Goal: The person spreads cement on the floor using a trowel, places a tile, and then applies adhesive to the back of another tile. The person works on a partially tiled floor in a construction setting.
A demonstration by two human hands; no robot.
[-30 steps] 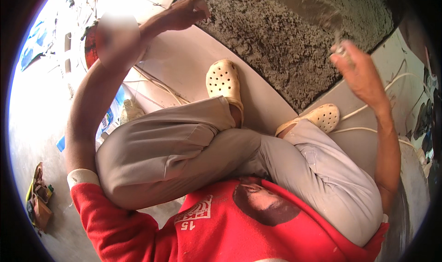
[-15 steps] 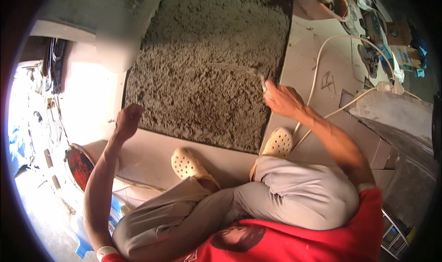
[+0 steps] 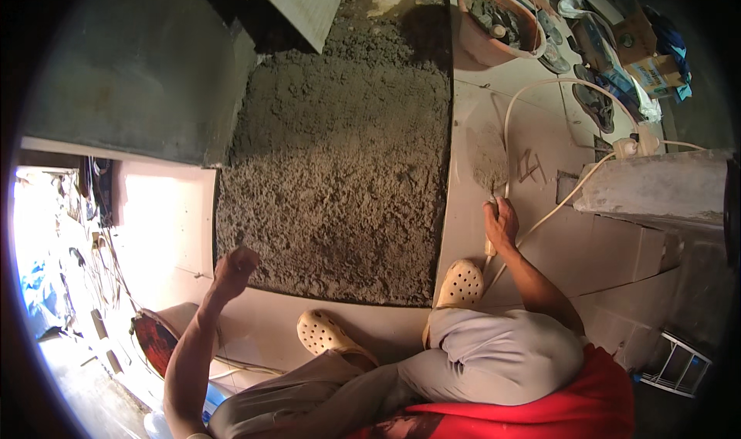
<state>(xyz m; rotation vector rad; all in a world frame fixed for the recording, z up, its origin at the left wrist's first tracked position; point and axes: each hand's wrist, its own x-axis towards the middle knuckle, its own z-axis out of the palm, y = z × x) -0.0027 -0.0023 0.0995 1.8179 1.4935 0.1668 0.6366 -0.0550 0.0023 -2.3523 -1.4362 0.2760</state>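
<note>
My right hand point(image 3: 502, 224) is closed round the handle of a trowel point(image 3: 488, 160). Its mortar-smeared blade points away from me, over the pale tiles to the right of the mortar bed. A rough bed of grey mortar point(image 3: 347, 207) stretches away in front of my feet, smoother toward its far part. Over its near left corner hovers my left hand point(image 3: 235, 273), fingers curled in; whether anything is inside them is hidden.
Far right stands a bucket point(image 3: 502, 42) with mortar in it. A pale cable point(image 3: 509, 123) loops over the tiles near my right hand. To the left lies a reddish bucket point(image 3: 158, 335). Grey panels border the mortar's far left. My clog point(image 3: 463, 283) stands at its near edge.
My right hand has swung the trowel from above the mortar to the tiles on the right. My left hand stays curled near the mortar's left corner. The view has shifted, showing more of the far end.
</note>
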